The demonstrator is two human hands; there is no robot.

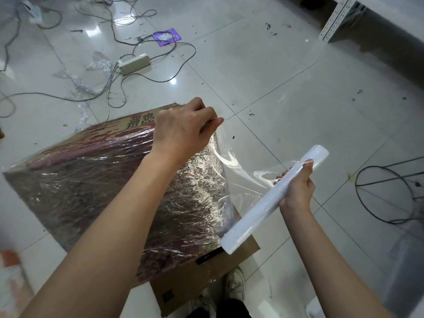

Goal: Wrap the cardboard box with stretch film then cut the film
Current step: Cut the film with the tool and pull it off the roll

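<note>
A large cardboard box [96, 180] lies on the tiled floor, its top and side covered in wrinkled clear stretch film. My left hand [183, 127] rests on the box's far right corner and pinches the film's edge between thumb and fingers. My right hand [297, 188] grips a white roll of stretch film [270, 200] held slanted to the right of the box. A loose sheet of clear film [243, 171] spans from the roll to the box's corner.
A power strip [134, 64] and several tangled cables lie on the floor beyond the box. Scraps of film [80, 83] sit at the left. A wire stand [390, 191] is at the right, a white perforated metal frame [339, 19] top right. My shoes [234, 285] are below the box.
</note>
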